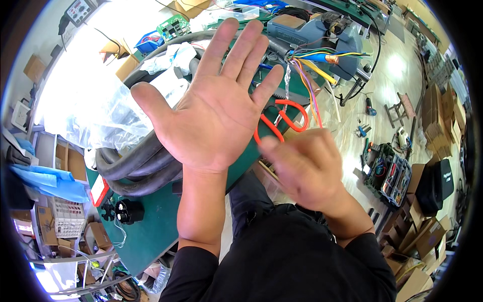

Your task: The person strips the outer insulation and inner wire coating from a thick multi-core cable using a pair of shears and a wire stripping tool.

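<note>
My left hand (211,117) is raised above the bench, palm up towards me, fingers spread and nothing in it. Lower and to the right, my right hand (307,168) is blurred, with its fingers curled and nothing visible in it. Just beyond it are red-handled scissors (298,126), their blades partly hidden. Behind my left hand a thick black cable (139,162) lies coiled on the green bench top (158,211). At the stripped cable end, a blue-insulated conductor (311,56) shows bare copper strands, beside a yellow conductor (320,72) and several thin coloured wires (307,88).
Clear plastic sheeting (102,117) lies left of the coil. A black component (130,211) with thin white wires sits near the bench's left edge. A grey-blue machine (302,30) stands behind. On the floor at right are an open toolbox (388,173), a small stool (400,109) and cardboard boxes (434,117).
</note>
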The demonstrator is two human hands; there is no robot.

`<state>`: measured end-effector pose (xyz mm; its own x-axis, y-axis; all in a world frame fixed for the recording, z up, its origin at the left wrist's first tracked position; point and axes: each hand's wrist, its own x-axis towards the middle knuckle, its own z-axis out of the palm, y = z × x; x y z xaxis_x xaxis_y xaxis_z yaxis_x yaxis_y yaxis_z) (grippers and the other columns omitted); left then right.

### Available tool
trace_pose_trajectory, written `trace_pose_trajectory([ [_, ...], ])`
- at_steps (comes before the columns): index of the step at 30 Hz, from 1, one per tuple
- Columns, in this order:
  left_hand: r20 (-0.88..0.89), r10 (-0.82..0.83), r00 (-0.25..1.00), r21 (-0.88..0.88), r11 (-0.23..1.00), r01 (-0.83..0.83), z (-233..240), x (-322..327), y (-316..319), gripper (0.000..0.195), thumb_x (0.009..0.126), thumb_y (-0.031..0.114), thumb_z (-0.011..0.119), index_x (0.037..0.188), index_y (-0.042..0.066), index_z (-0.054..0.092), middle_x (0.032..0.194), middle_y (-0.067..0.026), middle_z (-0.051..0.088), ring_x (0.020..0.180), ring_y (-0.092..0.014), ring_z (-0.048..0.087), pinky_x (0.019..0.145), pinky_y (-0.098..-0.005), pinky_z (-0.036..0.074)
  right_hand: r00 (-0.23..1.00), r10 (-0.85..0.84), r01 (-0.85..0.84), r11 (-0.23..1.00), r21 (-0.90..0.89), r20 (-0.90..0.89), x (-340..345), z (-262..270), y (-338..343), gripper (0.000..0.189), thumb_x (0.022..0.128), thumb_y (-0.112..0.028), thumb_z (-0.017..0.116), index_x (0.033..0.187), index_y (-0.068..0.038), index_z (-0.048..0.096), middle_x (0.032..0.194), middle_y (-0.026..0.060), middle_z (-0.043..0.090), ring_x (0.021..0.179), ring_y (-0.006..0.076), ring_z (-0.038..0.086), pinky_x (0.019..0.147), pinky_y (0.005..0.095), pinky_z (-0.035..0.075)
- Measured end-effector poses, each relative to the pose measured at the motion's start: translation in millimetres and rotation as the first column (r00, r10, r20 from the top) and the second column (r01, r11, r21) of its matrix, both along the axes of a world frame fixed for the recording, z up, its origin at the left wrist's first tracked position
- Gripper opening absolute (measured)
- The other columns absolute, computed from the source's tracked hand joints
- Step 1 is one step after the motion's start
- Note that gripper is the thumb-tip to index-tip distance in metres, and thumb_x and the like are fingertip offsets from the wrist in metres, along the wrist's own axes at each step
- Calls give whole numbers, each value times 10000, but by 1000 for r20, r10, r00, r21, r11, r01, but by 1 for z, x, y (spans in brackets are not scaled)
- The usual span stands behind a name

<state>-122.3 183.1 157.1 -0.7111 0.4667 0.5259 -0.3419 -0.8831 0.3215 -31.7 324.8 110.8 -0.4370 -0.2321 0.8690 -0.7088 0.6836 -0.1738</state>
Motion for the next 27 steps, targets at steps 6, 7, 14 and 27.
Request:
trace_pose_trajectory([
  [6, 21, 43, 999, -53, 998, -42, 2, 5, 2, 1163, 801, 791, 468, 1518, -41, 88, 1585, -266, 71, 1475, -397, 86, 1192, -560, 55, 973, -202, 217, 965, -144, 111, -14, -12, -10, 597, 720, 59, 633, 1310, 29, 543, 730, 70, 562, 616, 211, 520, 550, 324, 444],
  [7, 38, 31, 999, -35, 999, -30, 2, 6, 1, 1171, 797, 804, 456, 1517, -44, 90, 1584, -267, 74, 1475, -399, 83, 1193, -558, 52, 982, -162, 168, 985, -45, 101, -13, -11, -10, 556, 739, 63, 619, 1290, 50, 544, 730, 73, 570, 605, 216, 526, 544, 327, 446],
  [14, -98, 186, 978, -206, 957, -203, -19, -13, -15, 718, 996, 530, 389, 1391, -70, 395, 1438, -281, 414, 1343, -396, 408, 1097, -511, 347, 999, 23, -30, 986, -165, -42, 3, -52, 0, 385, 708, 64, 604, 1093, 81, 602, 675, 48, 549, 550, 205, 547, 511, 320, 467],
  [27, -365, 405, 838, -822, 282, -494, -51, -50, 19, 307, 1002, 261, 532, 1011, -26, 640, 816, -43, 625, 708, -100, 555, 658, -238, 435, 855, -299, 212, 947, 240, 424, -57, -89, 6, 369, 810, -86, 641, 1158, 19, 575, 1097, 174, 577, 1009, 350, 568, 881, 435, 481],
])
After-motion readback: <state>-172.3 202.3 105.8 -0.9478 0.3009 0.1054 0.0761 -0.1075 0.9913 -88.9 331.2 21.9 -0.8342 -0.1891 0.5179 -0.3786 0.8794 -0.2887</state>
